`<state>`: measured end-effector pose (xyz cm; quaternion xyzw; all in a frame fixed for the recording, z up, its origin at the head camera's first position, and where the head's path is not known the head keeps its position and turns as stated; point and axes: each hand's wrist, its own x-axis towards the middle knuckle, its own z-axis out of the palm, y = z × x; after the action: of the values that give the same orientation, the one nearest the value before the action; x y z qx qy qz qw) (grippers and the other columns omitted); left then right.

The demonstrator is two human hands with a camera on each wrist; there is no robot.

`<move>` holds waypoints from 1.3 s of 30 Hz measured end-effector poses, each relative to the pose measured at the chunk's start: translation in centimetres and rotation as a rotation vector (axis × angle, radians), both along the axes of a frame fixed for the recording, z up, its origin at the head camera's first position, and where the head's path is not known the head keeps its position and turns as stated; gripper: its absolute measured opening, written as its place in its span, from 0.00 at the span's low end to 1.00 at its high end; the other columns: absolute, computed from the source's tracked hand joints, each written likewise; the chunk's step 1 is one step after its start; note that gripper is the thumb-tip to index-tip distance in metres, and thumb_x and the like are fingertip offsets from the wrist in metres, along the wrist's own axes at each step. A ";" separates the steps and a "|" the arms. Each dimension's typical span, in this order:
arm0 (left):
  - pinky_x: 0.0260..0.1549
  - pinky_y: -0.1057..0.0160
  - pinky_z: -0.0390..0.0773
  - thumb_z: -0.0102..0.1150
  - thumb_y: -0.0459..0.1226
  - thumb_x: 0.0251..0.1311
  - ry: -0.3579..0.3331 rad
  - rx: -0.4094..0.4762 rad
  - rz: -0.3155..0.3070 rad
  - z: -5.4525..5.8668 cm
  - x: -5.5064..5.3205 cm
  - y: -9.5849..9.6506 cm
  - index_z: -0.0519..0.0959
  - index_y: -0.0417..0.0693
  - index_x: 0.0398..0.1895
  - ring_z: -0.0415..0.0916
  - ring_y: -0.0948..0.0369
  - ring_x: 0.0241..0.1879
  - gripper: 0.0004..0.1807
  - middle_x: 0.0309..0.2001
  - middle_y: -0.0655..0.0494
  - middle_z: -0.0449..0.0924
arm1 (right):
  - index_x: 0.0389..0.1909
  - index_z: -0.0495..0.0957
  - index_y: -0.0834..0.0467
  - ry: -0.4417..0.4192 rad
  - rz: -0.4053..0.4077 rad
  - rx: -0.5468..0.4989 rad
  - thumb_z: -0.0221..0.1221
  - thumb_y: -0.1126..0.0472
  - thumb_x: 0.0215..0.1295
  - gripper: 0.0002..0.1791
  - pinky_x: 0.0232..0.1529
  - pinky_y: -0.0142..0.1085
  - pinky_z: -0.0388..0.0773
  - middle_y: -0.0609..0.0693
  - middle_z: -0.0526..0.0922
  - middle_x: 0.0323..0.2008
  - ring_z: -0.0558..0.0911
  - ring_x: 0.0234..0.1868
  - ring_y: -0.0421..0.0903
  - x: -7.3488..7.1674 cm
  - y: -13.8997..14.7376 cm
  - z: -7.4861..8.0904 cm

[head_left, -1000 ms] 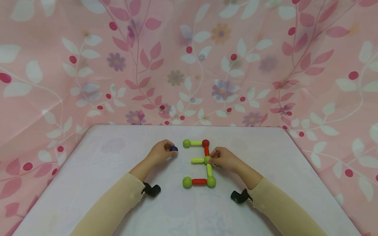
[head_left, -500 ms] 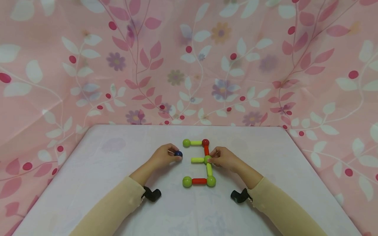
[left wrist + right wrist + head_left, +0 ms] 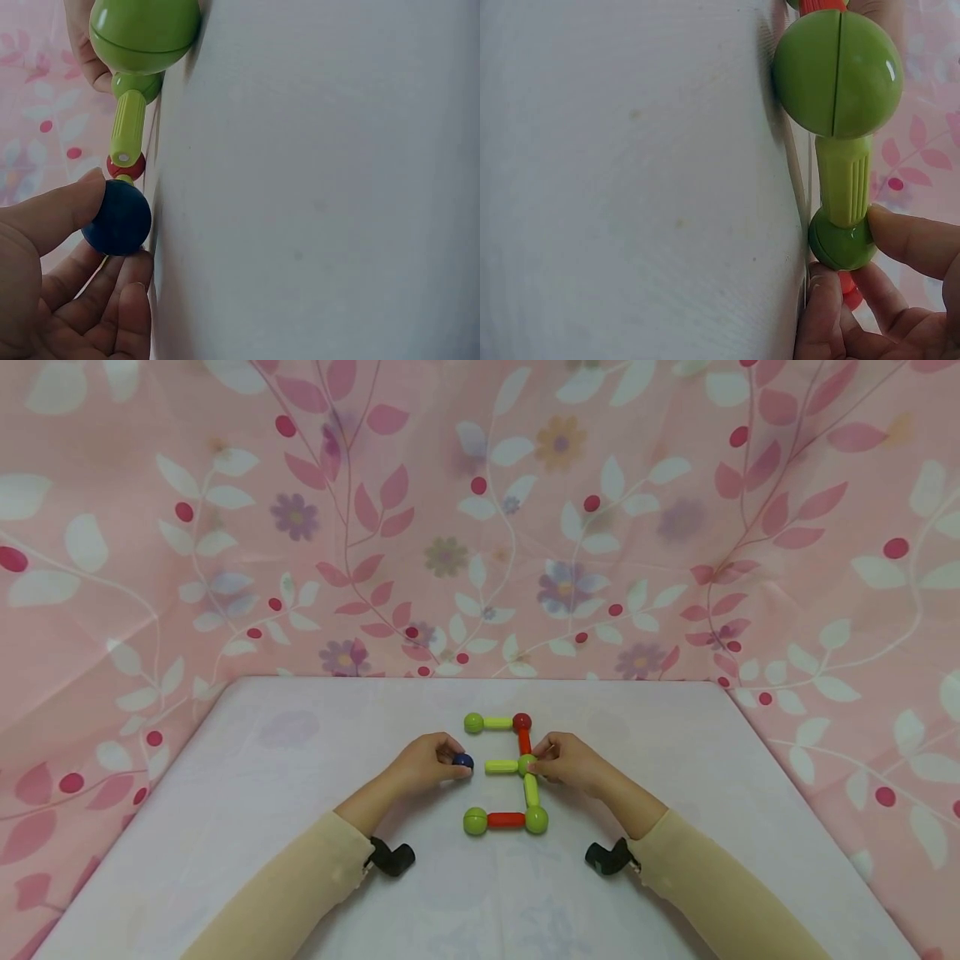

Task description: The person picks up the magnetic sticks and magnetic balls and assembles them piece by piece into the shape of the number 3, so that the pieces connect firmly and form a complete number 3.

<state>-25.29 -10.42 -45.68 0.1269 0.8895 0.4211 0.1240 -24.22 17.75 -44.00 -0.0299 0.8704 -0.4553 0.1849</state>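
Between thumb and fingers my left hand [image 3: 426, 764] pinches a dark blue ball [image 3: 118, 217], held just left of the free end of a yellow-green rod [image 3: 501, 767]. That rod sticks out from a green ball [image 3: 527, 766] in the middle of a ball-and-rod figure shaped like a 3. My right hand [image 3: 572, 765] grips this middle ball from the right side. Above it, a red rod [image 3: 524, 741] runs up to a red ball [image 3: 522, 722]. Below, another yellow-green rod [image 3: 843, 180] leads to the lower green ball [image 3: 838, 73].
The figure's top bar ends in a green ball [image 3: 473, 722] at left. Its bottom bar, a red rod [image 3: 506, 820], ends in another green ball [image 3: 476, 822]. All lie on a white-covered table [image 3: 225, 843], with a pink floral cloth [image 3: 450, 527] hanging behind.
My left hand has moved right and towards me with the blue ball, bringing it level with the middle rod's free end. The right hand and the figure have stayed in place.
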 end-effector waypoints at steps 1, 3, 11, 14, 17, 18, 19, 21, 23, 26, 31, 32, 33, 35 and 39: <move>0.36 0.63 0.76 0.76 0.43 0.54 0.001 0.000 -0.003 0.0 0.0 0.1 0.81 0.48 0.42 0.75 0.60 0.37 0.17 0.36 0.58 0.80 | 0.44 0.77 0.61 -0.001 -0.002 0.002 0.68 0.60 0.63 0.13 0.31 0.34 0.71 0.53 0.77 0.31 0.74 0.29 0.46 0.0 0.0 0.0; 0.36 0.63 0.76 0.76 0.43 0.53 0.000 0.002 -0.006 0.0 0.1 0.2 0.81 0.48 0.42 0.74 0.60 0.37 0.18 0.36 0.58 0.80 | 0.44 0.77 0.61 0.002 -0.001 0.008 0.68 0.60 0.63 0.13 0.31 0.35 0.72 0.53 0.78 0.31 0.75 0.30 0.46 0.0 0.0 0.0; 0.40 0.62 0.76 0.76 0.44 0.53 -0.004 0.006 -0.024 -0.1 0.0 0.9 0.81 0.48 0.42 0.75 0.60 0.37 0.18 0.35 0.58 0.80 | 0.45 0.77 0.62 0.004 0.005 0.004 0.68 0.60 0.63 0.14 0.32 0.35 0.72 0.53 0.77 0.32 0.75 0.30 0.47 0.0 0.0 0.1; 0.41 0.62 0.76 0.76 0.45 0.53 -0.004 0.005 -0.029 -0.3 -0.1 1.1 0.81 0.48 0.42 0.75 0.61 0.38 0.18 0.36 0.58 0.80 | 0.45 0.77 0.62 0.008 0.009 0.004 0.68 0.60 0.63 0.14 0.32 0.35 0.71 0.53 0.77 0.32 0.74 0.30 0.47 0.1 0.0 0.2; 0.41 0.62 0.76 0.76 0.45 0.54 -0.005 0.009 -0.029 -0.4 -0.1 1.2 0.81 0.48 0.42 0.75 0.61 0.38 0.18 0.36 0.58 0.80 | 0.45 0.77 0.62 0.009 0.008 0.005 0.68 0.60 0.64 0.14 0.31 0.35 0.71 0.53 0.77 0.31 0.74 0.30 0.46 0.1 0.0 0.2; 0.41 0.62 0.76 0.76 0.45 0.54 -0.006 0.014 -0.029 -0.4 -0.2 1.3 0.81 0.48 0.42 0.75 0.61 0.38 0.18 0.36 0.58 0.80 | 0.45 0.77 0.62 0.008 0.006 0.006 0.68 0.60 0.64 0.14 0.31 0.35 0.70 0.53 0.77 0.31 0.74 0.30 0.46 0.1 0.0 0.2; 0.41 0.62 0.77 0.76 0.45 0.54 -0.005 0.017 -0.030 -0.5 -0.2 1.3 0.80 0.48 0.42 0.75 0.61 0.38 0.18 0.36 0.58 0.80 | 0.45 0.77 0.62 0.008 0.004 0.006 0.68 0.60 0.64 0.14 0.31 0.35 0.71 0.53 0.77 0.32 0.74 0.30 0.46 0.1 0.0 0.2; 0.41 0.62 0.77 0.76 0.44 0.54 0.000 0.024 -0.035 -0.5 -0.2 1.4 0.80 0.47 0.43 0.75 0.61 0.38 0.18 0.37 0.58 0.80 | 0.45 0.77 0.61 0.005 0.000 0.005 0.68 0.60 0.64 0.14 0.31 0.35 0.71 0.53 0.77 0.32 0.74 0.30 0.47 0.1 -0.1 0.2; 0.41 0.62 0.77 0.75 0.44 0.54 0.004 0.029 -0.039 -0.5 -0.2 1.4 0.80 0.46 0.43 0.75 0.61 0.38 0.18 0.37 0.58 0.80 | 0.46 0.77 0.61 0.002 -0.001 0.004 0.68 0.60 0.64 0.15 0.32 0.35 0.71 0.53 0.77 0.33 0.74 0.30 0.47 0.1 -0.1 0.3; 0.41 0.62 0.77 0.75 0.44 0.55 -0.002 0.034 -0.037 -0.5 -0.1 1.4 0.80 0.46 0.43 0.75 0.61 0.38 0.18 0.37 0.57 0.80 | 0.46 0.77 0.62 0.000 0.003 0.001 0.68 0.60 0.63 0.15 0.33 0.36 0.73 0.53 0.77 0.34 0.75 0.31 0.47 0.1 -0.1 0.3; 0.42 0.61 0.77 0.75 0.44 0.55 -0.020 0.044 -0.027 -0.7 -0.1 1.4 0.80 0.47 0.44 0.76 0.61 0.39 0.18 0.38 0.57 0.80 | 0.45 0.77 0.62 0.005 0.011 -0.001 0.68 0.60 0.63 0.15 0.33 0.35 0.73 0.53 0.78 0.33 0.75 0.30 0.47 0.1 -0.1 0.2; 0.43 0.61 0.77 0.74 0.44 0.56 -0.022 0.049 -0.026 -0.8 -0.1 1.3 0.80 0.47 0.44 0.76 0.61 0.39 0.18 0.38 0.57 0.80 | 0.45 0.77 0.62 0.006 0.013 -0.002 0.68 0.60 0.63 0.15 0.33 0.35 0.73 0.53 0.77 0.33 0.75 0.30 0.47 0.1 -0.1 0.2; 0.43 0.61 0.78 0.74 0.43 0.56 -0.026 0.055 -0.026 -0.8 0.0 1.3 0.80 0.46 0.45 0.76 0.61 0.39 0.18 0.39 0.57 0.80 | 0.45 0.77 0.62 0.005 0.011 -0.004 0.68 0.61 0.64 0.14 0.33 0.35 0.73 0.53 0.77 0.32 0.75 0.30 0.46 0.0 -0.1 0.2; 0.43 0.61 0.78 0.73 0.43 0.57 -0.030 0.066 -0.026 -0.8 0.0 1.2 0.80 0.46 0.45 0.76 0.61 0.40 0.17 0.39 0.57 0.81 | 0.45 0.77 0.62 0.002 0.004 -0.008 0.68 0.61 0.64 0.14 0.33 0.35 0.73 0.53 0.77 0.32 0.75 0.30 0.47 0.0 -0.2 0.2; 0.40 0.63 0.77 0.71 0.42 0.60 -0.033 0.079 -0.026 -0.8 0.0 1.1 0.80 0.45 0.48 0.76 0.60 0.39 0.16 0.39 0.56 0.81 | 0.45 0.77 0.61 -0.008 -0.025 -0.002 0.68 0.60 0.64 0.14 0.33 0.35 0.74 0.53 0.77 0.33 0.75 0.31 0.47 -0.1 -0.5 0.3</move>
<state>-25.32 -9.30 -46.47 0.1361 0.8682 0.4564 0.1390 -24.32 17.28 -43.66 -0.0172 0.8696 -0.4584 0.1828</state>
